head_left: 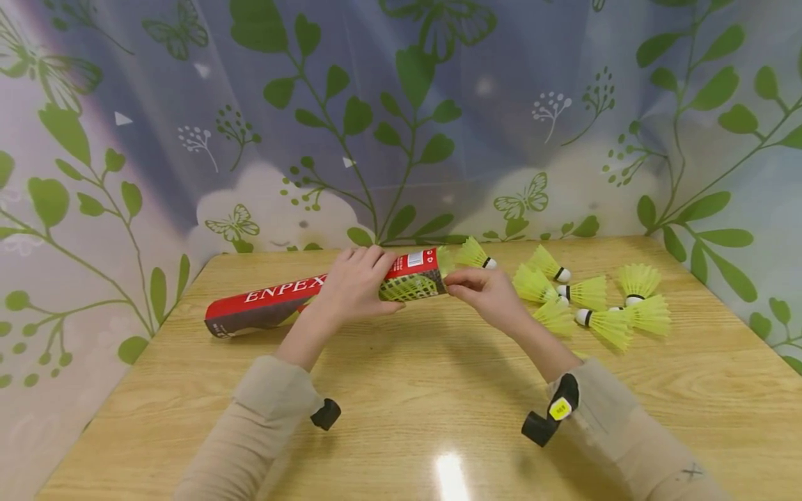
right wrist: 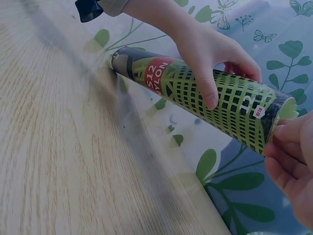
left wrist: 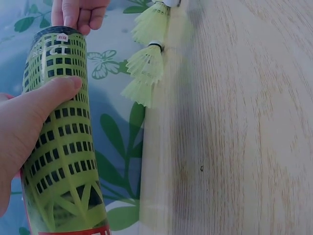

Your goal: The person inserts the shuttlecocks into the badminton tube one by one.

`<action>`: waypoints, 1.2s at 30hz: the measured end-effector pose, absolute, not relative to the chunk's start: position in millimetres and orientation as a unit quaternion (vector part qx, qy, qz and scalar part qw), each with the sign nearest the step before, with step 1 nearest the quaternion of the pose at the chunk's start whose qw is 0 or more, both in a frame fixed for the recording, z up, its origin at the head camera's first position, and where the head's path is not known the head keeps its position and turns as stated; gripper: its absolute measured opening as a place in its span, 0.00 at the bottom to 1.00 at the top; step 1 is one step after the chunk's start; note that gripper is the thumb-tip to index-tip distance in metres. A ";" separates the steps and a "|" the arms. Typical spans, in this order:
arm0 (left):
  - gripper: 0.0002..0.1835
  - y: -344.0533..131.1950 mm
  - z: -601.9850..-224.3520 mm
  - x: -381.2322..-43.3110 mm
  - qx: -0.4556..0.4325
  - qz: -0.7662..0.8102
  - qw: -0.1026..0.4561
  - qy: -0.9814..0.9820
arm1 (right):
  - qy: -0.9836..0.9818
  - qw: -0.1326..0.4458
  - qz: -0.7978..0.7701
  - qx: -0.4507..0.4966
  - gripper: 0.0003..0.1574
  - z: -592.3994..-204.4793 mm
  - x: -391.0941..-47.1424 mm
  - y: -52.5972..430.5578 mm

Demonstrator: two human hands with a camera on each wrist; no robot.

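Observation:
A red, black and yellow-green shuttlecock tube (head_left: 253,306) slants above the wooden table, its lower end at the left. My left hand (head_left: 354,285) grips it near the raised right end, thumb on the printed side facing me. At that end my right hand (head_left: 491,296) has thumb and fingertips bent at the rim. A yellow shuttlecock skirt (right wrist: 295,110) pokes out of the tube's mouth there, apparently pinched by these fingers; the rest of it is hidden. In the left wrist view the left thumb lies across the printed grid of the tube (left wrist: 73,156).
Several yellow shuttlecocks (head_left: 609,327) with white heads lie loosely on the right of the table (head_left: 388,403). One shuttlecock (head_left: 474,253) lies behind the right hand. A patterned curtain (head_left: 401,125) hangs along the table's back edge.

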State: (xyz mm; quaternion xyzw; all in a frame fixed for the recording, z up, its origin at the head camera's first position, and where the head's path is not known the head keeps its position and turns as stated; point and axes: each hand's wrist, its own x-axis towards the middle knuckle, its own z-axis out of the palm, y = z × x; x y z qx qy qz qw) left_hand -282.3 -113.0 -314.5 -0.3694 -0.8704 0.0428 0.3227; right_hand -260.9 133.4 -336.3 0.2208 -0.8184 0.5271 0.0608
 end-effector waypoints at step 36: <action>0.40 -107.0 -326.1 -276.9 -0.366 0.078 0.317 -0.872 | -0.815 0.042 0.565 0.124 0.23 -329.5 -263.4 195.7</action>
